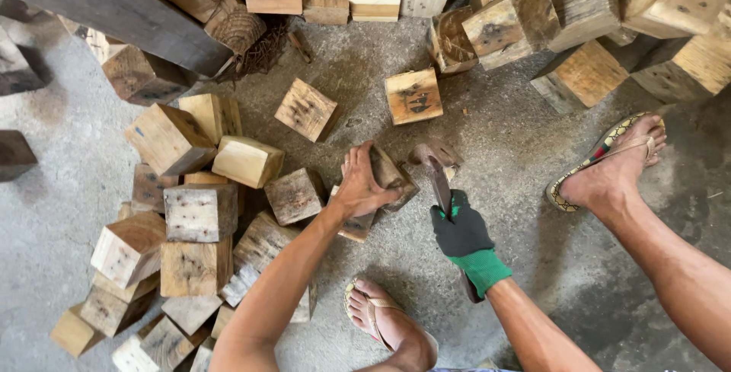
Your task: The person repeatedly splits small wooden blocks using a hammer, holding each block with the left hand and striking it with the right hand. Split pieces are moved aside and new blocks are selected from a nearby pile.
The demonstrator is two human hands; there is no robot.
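Observation:
My bare left hand (361, 185) grips a dark wooden block (390, 178) that rests on the concrete floor in the middle of the view. My right hand (459, 229), in a black and green glove, is closed around the handle of a hatchet (435, 175). The hatchet's rusty head lies just right of the held block, near its top edge. My two feet in sandals are planted on either side, one (377, 319) below the hands and one (609, 170) to the right.
A heap of cut wooden blocks (190, 216) lies at the left. Two loose blocks (306, 109) (413, 95) sit beyond the hands. Larger stacked timber pieces (586, 29) line the top, with a dark beam (114, 10) at top left. Bare concrete floor (533, 143) surrounds.

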